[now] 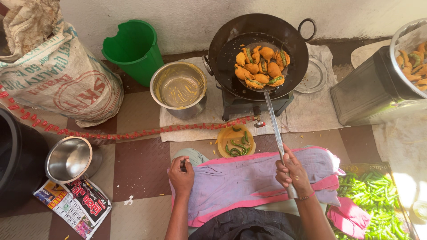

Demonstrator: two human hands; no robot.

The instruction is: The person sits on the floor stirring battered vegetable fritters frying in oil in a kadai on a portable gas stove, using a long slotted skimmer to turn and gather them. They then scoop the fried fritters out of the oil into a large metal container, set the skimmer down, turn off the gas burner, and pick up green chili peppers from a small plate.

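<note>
Right hand point(291, 172): grip closed around the lower end of a long metal handle, fingers wrapped fully about it, above the lap. The handle belongs to a skimmer ladle point(275, 129) that runs up from the hand to a round perforated bowl held over a black wok point(231, 58). The bowl carries a heap of orange battered fritters point(260, 66), some with green chilli showing through the coating. The wok sits on a small dark burner stove point(240, 104), which stands on a pale cloth on the floor. Left hand point(181, 175): fingers curled in, pinching the edge of a purple cloth with pink border point(249, 178) spread across the lap. Just in front of the knees, a small yellow plate point(235, 140) with several raw green chillies. Left of the stove, touching the pale cloth, a steel pot point(179, 86) smeared with yellow batter. Behind it, a green plastic bucket point(133, 46) against the wall. Far left, a printed sack point(58, 75), a black drum point(18, 164), and an empty steel bowl point(69, 159) resting on a newspaper point(73, 204). A red patterned hose point(133, 132) crosses the tiled floor to the stove. Right of the stove, a flat steel lid point(313, 76), then a metal tin point(369, 91) bearing a steel basin point(407, 38) of finished fritters. Lower right, a tray of green chillies point(373, 195) beside a pink rag point(349, 218).
</note>
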